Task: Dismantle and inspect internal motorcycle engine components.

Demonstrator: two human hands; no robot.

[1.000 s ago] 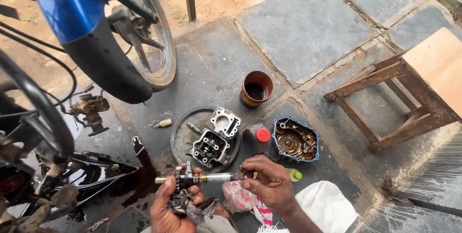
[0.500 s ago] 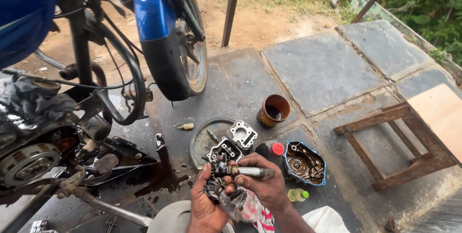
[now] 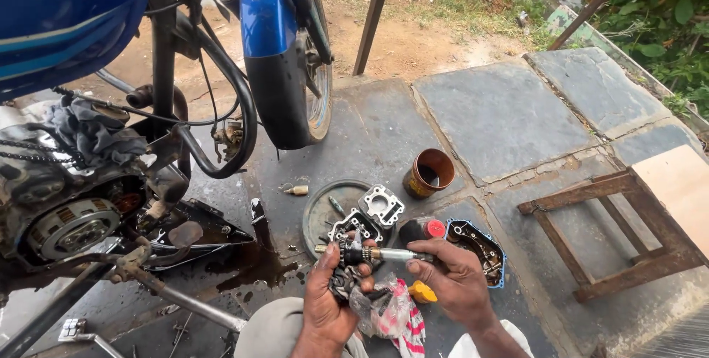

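Note:
My left hand (image 3: 329,300) grips a dark, greasy gear cluster on a metal shaft (image 3: 377,254), low in the middle of the view. My right hand (image 3: 454,278) pinches the shaft's bright right end between its fingers. The shaft lies level between both hands. A crumpled rag (image 3: 390,312) with red and white stripes hangs just below them. Right behind the hands sits a round metal tray (image 3: 319,214) carrying two engine castings (image 3: 369,216).
A blue motorcycle (image 3: 111,48) with its engine opened (image 3: 70,217) stands at the left, an oil patch (image 3: 255,263) beneath it. On the stone slabs are a rusty tin (image 3: 428,172), a red-capped bottle (image 3: 422,229), a blue-rimmed engine cover (image 3: 476,249) and a wooden stool (image 3: 642,225) at the right.
The view has swung left and up, bringing the motorcycle's engine into sight. Both hands keep hold of the shaft, which stays level between them.

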